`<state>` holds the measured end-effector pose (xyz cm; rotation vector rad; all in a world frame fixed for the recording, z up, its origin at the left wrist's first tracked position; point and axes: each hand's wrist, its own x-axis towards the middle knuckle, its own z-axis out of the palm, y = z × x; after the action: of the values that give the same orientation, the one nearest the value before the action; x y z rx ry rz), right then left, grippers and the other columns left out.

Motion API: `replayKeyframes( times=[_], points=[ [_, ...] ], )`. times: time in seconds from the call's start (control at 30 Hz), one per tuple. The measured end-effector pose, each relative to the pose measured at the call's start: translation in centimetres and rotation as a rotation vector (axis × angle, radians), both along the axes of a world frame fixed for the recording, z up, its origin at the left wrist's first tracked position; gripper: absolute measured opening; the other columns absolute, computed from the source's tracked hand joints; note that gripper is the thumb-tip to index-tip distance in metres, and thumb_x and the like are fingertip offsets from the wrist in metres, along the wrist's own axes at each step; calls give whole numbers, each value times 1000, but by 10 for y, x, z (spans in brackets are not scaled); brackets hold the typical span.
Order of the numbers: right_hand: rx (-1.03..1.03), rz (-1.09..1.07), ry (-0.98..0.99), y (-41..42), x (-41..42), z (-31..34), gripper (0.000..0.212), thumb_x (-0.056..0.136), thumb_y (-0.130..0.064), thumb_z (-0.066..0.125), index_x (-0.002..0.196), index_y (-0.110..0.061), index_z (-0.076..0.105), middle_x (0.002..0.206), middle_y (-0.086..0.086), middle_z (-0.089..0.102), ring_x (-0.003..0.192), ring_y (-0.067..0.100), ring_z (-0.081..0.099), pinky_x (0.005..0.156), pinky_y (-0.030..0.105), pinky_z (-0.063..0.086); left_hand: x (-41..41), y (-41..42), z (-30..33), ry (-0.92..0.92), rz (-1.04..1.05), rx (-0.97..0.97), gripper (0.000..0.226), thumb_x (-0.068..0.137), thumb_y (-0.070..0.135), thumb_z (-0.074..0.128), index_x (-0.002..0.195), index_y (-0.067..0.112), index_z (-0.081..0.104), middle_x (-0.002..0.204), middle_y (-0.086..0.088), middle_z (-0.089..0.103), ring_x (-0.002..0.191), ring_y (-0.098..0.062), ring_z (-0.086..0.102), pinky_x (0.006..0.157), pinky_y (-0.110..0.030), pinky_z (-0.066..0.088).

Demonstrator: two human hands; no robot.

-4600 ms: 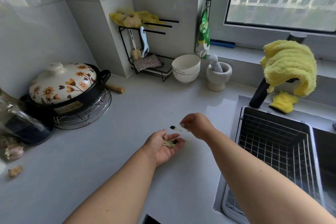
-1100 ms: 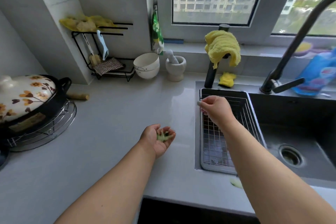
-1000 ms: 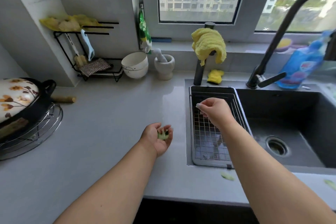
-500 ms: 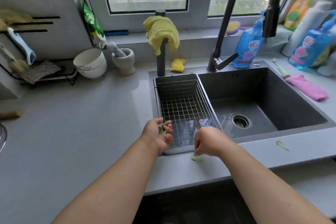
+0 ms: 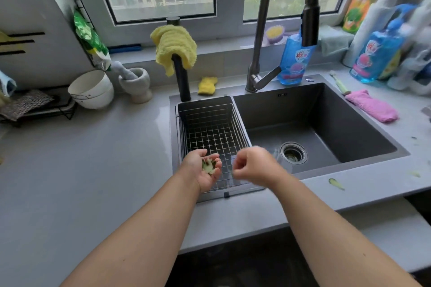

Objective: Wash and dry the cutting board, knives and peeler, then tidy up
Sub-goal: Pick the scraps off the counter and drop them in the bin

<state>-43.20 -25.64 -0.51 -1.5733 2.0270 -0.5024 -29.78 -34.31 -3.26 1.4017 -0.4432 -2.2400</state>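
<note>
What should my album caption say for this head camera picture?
Left hand cups green scraps over the sink's wire basket.

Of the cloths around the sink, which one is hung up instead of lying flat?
The yellow towel, draped over the black post behind the wire basket. The small yellow cloth and the pink cloth both lie flat on the counter.

Grey counter (image 5: 93, 170) carries bowls (image 5: 93, 89), mortar (image 5: 137, 84), pink cloth (image 5: 373, 106)
</note>
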Motion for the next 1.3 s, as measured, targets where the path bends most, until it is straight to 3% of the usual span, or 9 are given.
replayKeyframes(
  times=[0.07,0.13,0.33,0.5,0.77,0.9,1.03,1.17,1.3],
  points=[
    [-119,-106,-227,0,-19,19,11,74,-8,69,67,-16,67,66,-3,65,61,7,57,65,33,55,-19,10,3,7,-85,9,39,101,27,34,88,-1,59,66,-13,56,56,-19,54,42,-21,48],
    [-117,-57,-258,-2,-29,29,10,77,-8,70,71,-16,71,67,-5,65,61,5,58,65,29,54,-36,20,8,76,-147,34,39,102,27,32,97,-2,58,73,-14,59,60,-19,56,48,-23,51],
    [-100,-55,-62,16,-72,23,6,83,-23,72,86,-21,76,76,-8,68,69,8,62,62,24,53,-75,30,9,180,-165,82,38,102,23,32,87,0,59,64,-12,60,52,-17,58,48,-22,53],
    [284,179,308,46,-95,-3,18,77,-32,74,93,-24,71,82,-11,65,76,9,57,70,26,50,-89,29,-1,115,-150,81,42,100,23,29,82,2,60,57,-10,58,42,-16,55,42,-17,47],
    [262,264,378,54,-89,-39,13,78,-20,59,86,-25,67,90,-4,68,74,14,49,65,25,43,-105,32,-7,97,-121,85,41,101,23,32,81,1,59,57,-10,57,43,-16,55,43,-18,49],
    [32,14,133,51,-105,-27,8,78,-14,64,76,-17,71,74,-3,67,66,12,55,62,25,47,-113,37,-6,66,-146,83,37,99,19,32,82,1,59,56,-11,57,41,-16,55,43,-17,47],
    [-288,-218,-201,46,-122,7,8,82,-15,72,76,-19,70,71,-8,64,69,8,62,64,20,54,-128,49,-3,71,-233,92,38,101,23,31,89,-1,58,68,-14,57,59,-19,54,47,-19,49],
    [-59,-9,3,49,-130,14,14,91,-22,64,98,-18,75,83,-12,60,79,6,59,74,20,52,-145,61,3,189,-240,160,31,101,25,37,97,1,56,85,-14,58,69,-21,59,57,-24,56],
    [-82,-286,-25,69,-167,8,12,89,-21,67,96,-18,76,90,-3,70,84,11,63,76,27,52,-159,66,4,147,-280,132,37,101,23,38,91,-4,62,73,-15,58,64,-20,57,52,-23,55]
  ],
)
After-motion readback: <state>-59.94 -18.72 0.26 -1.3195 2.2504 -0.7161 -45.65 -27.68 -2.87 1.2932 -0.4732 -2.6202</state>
